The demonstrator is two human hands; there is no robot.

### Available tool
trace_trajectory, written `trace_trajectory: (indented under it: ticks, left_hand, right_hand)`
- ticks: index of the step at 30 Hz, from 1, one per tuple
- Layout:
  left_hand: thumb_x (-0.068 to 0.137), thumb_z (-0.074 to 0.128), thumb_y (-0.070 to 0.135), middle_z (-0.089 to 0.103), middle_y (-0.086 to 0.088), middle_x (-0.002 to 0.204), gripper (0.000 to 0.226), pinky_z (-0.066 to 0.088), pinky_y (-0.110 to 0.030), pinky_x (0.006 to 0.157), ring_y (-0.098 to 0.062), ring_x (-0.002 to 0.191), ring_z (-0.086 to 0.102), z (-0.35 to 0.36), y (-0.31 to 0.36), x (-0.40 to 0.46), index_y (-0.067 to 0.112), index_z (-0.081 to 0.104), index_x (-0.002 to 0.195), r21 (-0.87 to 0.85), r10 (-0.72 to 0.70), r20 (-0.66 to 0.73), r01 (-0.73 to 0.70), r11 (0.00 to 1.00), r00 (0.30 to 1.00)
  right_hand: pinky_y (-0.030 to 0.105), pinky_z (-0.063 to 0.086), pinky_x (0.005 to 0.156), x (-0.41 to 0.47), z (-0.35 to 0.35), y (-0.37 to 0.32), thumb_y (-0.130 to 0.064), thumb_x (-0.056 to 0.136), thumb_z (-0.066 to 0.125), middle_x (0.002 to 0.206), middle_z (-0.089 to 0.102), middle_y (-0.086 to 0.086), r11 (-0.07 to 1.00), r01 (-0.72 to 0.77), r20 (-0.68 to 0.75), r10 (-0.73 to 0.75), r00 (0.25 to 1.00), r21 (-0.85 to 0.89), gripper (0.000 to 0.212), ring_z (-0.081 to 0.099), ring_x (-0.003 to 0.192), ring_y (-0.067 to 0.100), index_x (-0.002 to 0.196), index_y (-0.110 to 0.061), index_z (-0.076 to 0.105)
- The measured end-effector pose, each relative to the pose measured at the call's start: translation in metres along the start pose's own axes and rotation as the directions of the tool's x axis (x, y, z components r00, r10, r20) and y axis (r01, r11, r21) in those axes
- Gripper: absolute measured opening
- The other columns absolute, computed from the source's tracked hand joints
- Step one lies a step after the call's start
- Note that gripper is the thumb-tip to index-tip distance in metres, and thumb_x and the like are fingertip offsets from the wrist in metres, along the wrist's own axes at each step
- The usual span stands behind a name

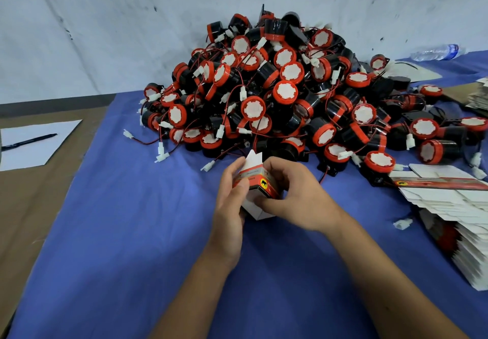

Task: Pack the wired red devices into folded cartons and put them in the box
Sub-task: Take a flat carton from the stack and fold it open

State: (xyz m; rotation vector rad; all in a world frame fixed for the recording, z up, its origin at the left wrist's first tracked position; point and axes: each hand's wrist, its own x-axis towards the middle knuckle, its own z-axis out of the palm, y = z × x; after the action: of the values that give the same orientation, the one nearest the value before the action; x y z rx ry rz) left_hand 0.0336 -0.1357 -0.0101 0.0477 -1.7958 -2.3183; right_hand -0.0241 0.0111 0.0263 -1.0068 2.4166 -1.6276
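A: Hands first. Left hand [232,193] curled round the left side of the small carton [257,184], thumb on its front face. Right hand [293,193] grips the right side, fingers wrapped over the top corner, thumb underneath. Both closed on the same carton, nothing else held.

B: Carton state?

A: Squared up, one white flap standing at the far end, open. White underside faces the camera. Can't tell if a device is inside yet.

B: Step?

A: Looks like forming or closing the carton. To do it well: keep the left hand steady as a brace, let the right thumb and fingers tuck the near flaps flat, don't crush the walls. If a device goes in, coil its wire and white plug inside before shutting the far flap.

B: Outward?

A: Just beyond the hands, the pile of red devices [277,95], black bodies, red caps, red and black wires tangled, so pulling one may drag others. Right of the right hand, a stack of flat cartons [449,201], fanned out. All on a blue cloth [118,233]. Far left of the left hand, a pen [29,141] on a sheet of paper [39,151]. Far right, beyond the pile, a plastic bottle [438,52] lying down.

B: The box?

A: Not in view.
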Motion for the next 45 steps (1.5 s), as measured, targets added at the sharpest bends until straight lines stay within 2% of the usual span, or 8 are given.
trace_trajectory:
  ticks: [9, 13, 18, 23, 28, 37, 42, 45]
  left_hand:
    - [0.087, 0.047, 0.018, 0.070, 0.018, 0.128, 0.068, 0.054, -0.018, 0.087, -0.002, 0.115, 0.066, 0.021, -0.005, -0.006, 0.035, 0.038, 0.153, 0.051, 0.039, 0.057, -0.042, 0.998, 0.998]
    - [0.093, 0.051, 0.039, 0.057, 0.016, 0.145, 0.057, 0.046, -0.026, 0.112, 0.002, 0.132, 0.055, 0.027, -0.001, -0.009, 0.038, 0.042, 0.149, 0.030, 0.029, 0.004, -0.029, 0.999, 1.000]
    - [0.094, 0.046, 0.051, 0.064, 0.004, 0.140, 0.047, 0.043, -0.049, 0.117, -0.016, 0.132, 0.059, 0.020, 0.006, -0.003, 0.039, 0.051, 0.140, 0.025, -0.018, -0.084, 0.020, 0.999, 0.996]
    - [0.094, 0.048, 0.053, 0.065, -0.003, 0.139, 0.050, 0.039, -0.058, 0.117, -0.026, 0.135, 0.056, 0.015, 0.009, -0.001, 0.030, 0.056, 0.137, 0.006, -0.046, -0.103, 0.046, 0.999, 0.994]
    - [0.094, 0.046, 0.056, 0.065, -0.005, 0.140, 0.057, 0.037, -0.057, 0.119, -0.026, 0.137, 0.055, 0.017, 0.011, -0.003, 0.026, 0.053, 0.141, -0.029, -0.074, -0.084, 0.072, 0.997, 0.994]
    - [0.094, 0.043, 0.060, 0.065, -0.002, 0.138, 0.055, 0.038, -0.058, 0.118, -0.026, 0.135, 0.055, 0.021, 0.007, -0.004, 0.031, 0.054, 0.139, -0.031, -0.054, -0.073, 0.052, 0.998, 0.996]
    - [0.094, 0.042, 0.058, 0.069, -0.005, 0.131, 0.053, 0.043, -0.062, 0.112, -0.029, 0.128, 0.061, 0.024, 0.009, -0.006, 0.028, 0.058, 0.135, -0.056, -0.029, -0.098, 0.023, 0.998, 0.995]
    - [0.094, 0.042, 0.057, 0.071, -0.003, 0.127, 0.051, 0.049, -0.057, 0.108, -0.026, 0.123, 0.065, 0.025, 0.008, -0.005, 0.029, 0.060, 0.132, -0.067, 0.002, -0.120, -0.010, 0.998, 0.993]
  right_hand:
    - [0.047, 0.055, 0.066, 0.002, 0.008, 0.005, 0.000, 0.084, 0.067, 0.079, 0.069, -0.006, 0.985, -0.041, -0.175, 0.011, 0.985, -0.166, 0.020, 0.067, 0.071, 0.014, 0.095, -0.016, 0.063]
    - [0.040, 0.055, 0.069, 0.001, -0.004, -0.001, 0.002, 0.086, 0.067, 0.083, 0.070, -0.006, 0.997, -0.035, 0.018, 0.036, 0.999, -0.066, 0.025, 0.065, 0.074, 0.013, 0.100, -0.018, 0.067]
    - [0.026, 0.046, 0.067, -0.004, -0.015, -0.004, 0.006, 0.085, 0.064, 0.088, 0.063, -0.010, 0.978, -0.174, 0.253, 0.141, 0.957, 0.115, 0.049, 0.056, 0.074, 0.007, 0.126, -0.020, 0.060]
    - [0.024, 0.053, 0.072, -0.002, -0.009, -0.007, 0.004, 0.086, 0.070, 0.101, 0.072, -0.006, 0.988, -0.117, 0.106, 0.106, 0.989, 0.099, 0.046, 0.068, 0.085, 0.010, 0.122, -0.024, 0.065]
    - [0.041, 0.060, 0.085, -0.002, -0.016, -0.005, 0.001, 0.083, 0.076, 0.101, 0.076, -0.003, 0.994, -0.076, 0.063, 0.071, 0.995, 0.075, 0.044, 0.073, 0.090, 0.018, 0.118, -0.024, 0.069]
    - [0.060, 0.051, 0.070, -0.003, -0.015, -0.004, 0.017, 0.081, 0.061, 0.097, 0.073, 0.013, 0.976, -0.097, 0.132, 0.072, 0.989, 0.196, 0.052, 0.064, 0.086, 0.045, 0.119, -0.017, 0.068]
    - [0.035, 0.050, 0.073, -0.002, -0.015, -0.005, 0.021, 0.081, 0.058, 0.108, 0.071, 0.017, 0.956, -0.134, 0.192, 0.085, 0.978, 0.262, 0.060, 0.064, 0.086, 0.020, 0.128, -0.015, 0.064]
    - [0.035, 0.052, 0.075, -0.001, -0.012, -0.003, 0.019, 0.082, 0.059, 0.107, 0.071, 0.017, 0.948, -0.136, 0.182, 0.085, 0.980, 0.287, 0.059, 0.066, 0.086, 0.025, 0.126, -0.020, 0.066]
